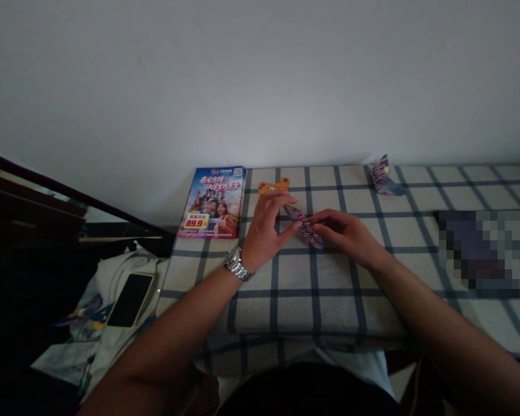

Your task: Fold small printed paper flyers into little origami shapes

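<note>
A narrow folded paper (311,232), printed in blue, red and white, slants between my two hands above the checked tablecloth. My left hand (271,224), with a silver watch at its wrist, pinches the paper's far end and side between thumb and fingers. From the other side, my right hand (344,231) grips its edge with thumb and index finger. Part of the paper is hidden behind the fingers. Just beyond my left hand lies an orange bear-shaped picture or cutout (279,185), partly covered by that hand.
A stack of printed flyers (212,202) sits at the table's left. Near the wall stands a folded paper piece (385,178). A blurred dark flat item (481,251) lies at right. Below left, a phone (131,299) rests on white cloth or bags. The checked tablecloth (294,292) covers the table.
</note>
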{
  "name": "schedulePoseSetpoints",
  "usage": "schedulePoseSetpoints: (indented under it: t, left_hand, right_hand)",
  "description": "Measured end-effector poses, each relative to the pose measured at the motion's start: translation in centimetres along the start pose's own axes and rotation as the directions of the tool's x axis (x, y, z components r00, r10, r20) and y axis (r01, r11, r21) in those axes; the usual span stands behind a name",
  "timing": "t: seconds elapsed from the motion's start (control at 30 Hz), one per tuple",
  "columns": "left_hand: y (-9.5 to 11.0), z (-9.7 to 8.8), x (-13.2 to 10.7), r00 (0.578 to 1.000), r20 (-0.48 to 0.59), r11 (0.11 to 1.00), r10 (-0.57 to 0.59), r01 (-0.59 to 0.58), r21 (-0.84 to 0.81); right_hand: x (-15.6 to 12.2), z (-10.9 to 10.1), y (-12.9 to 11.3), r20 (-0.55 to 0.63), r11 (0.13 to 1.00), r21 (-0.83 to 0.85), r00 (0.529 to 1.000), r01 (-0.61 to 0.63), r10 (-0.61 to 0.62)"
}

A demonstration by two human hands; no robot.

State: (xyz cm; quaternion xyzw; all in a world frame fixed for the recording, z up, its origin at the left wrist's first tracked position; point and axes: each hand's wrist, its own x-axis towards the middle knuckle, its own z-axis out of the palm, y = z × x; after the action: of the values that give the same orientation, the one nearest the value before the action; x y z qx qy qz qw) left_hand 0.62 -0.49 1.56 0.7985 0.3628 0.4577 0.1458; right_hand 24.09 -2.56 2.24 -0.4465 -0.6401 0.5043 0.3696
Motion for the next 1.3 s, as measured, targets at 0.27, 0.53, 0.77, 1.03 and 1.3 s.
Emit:
schedulePoseSetpoints:
  t: [0.27, 0.53, 0.77, 1.03, 1.3]
  left_hand:
    - [0.3, 0.1, 0.0, 0.997, 0.048, 0.997, -0.068, 0.070, -0.030]
    - [0.7, 0.9, -0.4, 0.959, 0.169, 0.908, -0.229, 0.273, -0.319]
    - [0.9, 1.3, -0.4, 0.925, 0.215, 0.821, -0.313, 0.377, -0.429]
    - [1.0, 1.3, -0.4, 0.919, 0.223, 0.798, -0.326, 0.394, -0.457]
    - [0.7, 1.4, -0.6, 0.913, 0.225, 0.759, -0.340, 0.408, -0.508]
  right_hand:
    - [0.2, 0.3, 0.2, -0.085, 0.998, 0.068, 0.996, 0.015, -0.010]
    - [0.1, 0.9, 0.7, -0.040, 0.995, 0.068, 0.996, 0.077, -0.074]
    - [-0.2, 1.2, 0.6, -0.026, 0.996, 0.069, 0.998, 0.053, -0.051]
    - [-0.3, 1.4, 0.1, -0.026, 0.997, 0.054, 0.998, 0.056, -0.054]
    - [-0.3, 1.2, 0.4, -0.029, 0.995, 0.083, 0.999, 0.048, -0.046]
